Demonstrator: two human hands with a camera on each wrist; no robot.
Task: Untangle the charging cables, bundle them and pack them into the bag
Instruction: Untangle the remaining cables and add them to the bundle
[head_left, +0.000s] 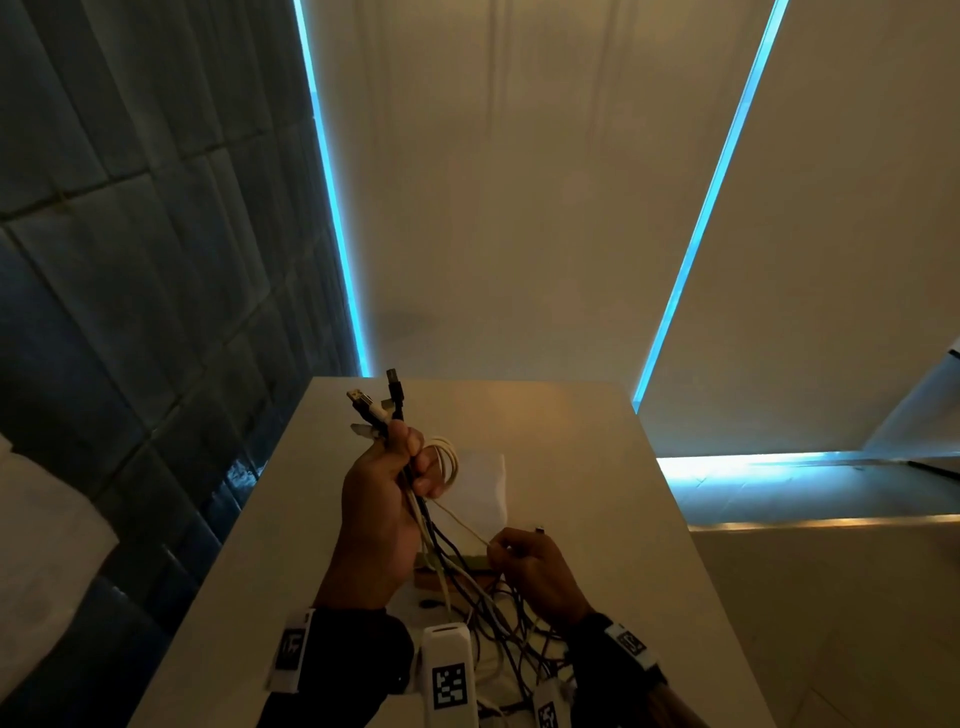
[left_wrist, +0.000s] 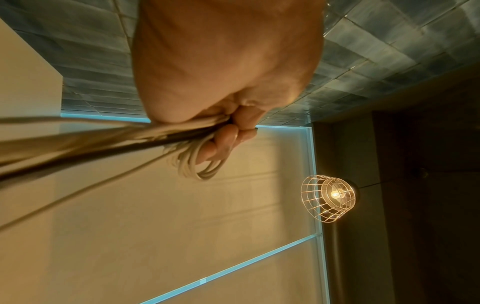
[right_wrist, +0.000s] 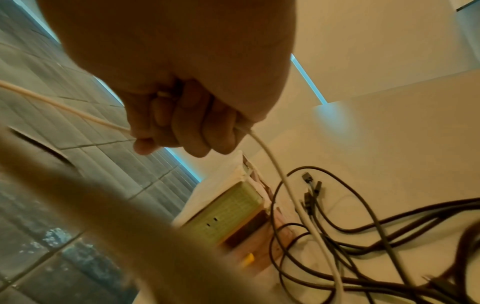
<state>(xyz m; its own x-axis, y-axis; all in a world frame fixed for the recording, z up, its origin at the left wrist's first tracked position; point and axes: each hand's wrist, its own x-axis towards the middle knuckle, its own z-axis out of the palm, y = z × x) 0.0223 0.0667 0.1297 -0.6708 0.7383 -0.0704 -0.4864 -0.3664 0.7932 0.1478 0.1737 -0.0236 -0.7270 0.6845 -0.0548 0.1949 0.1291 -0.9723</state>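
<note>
My left hand (head_left: 400, 467) is raised above the table and grips a bunch of black and white cables (head_left: 415, 499), their plugs (head_left: 371, 405) sticking up past the fist. A small white coil (head_left: 449, 462) loops round its fingers; the left wrist view shows the same coil (left_wrist: 202, 164) and fist (left_wrist: 233, 131). My right hand (head_left: 511, 551), lower and to the right, pinches one thin white cable (head_left: 462, 525) that runs up to the left hand. In the right wrist view that cable (right_wrist: 272, 164) passes through the curled fingers (right_wrist: 187, 123). Loose black cables (right_wrist: 363, 236) lie tangled on the table.
A white table (head_left: 597, 493) holds a white bag (head_left: 483, 488) behind the hands and a green and brown box (right_wrist: 233, 211) under them. A dark tiled wall (head_left: 130, 260) stands on the left. A caged lamp (left_wrist: 330, 197) glows overhead.
</note>
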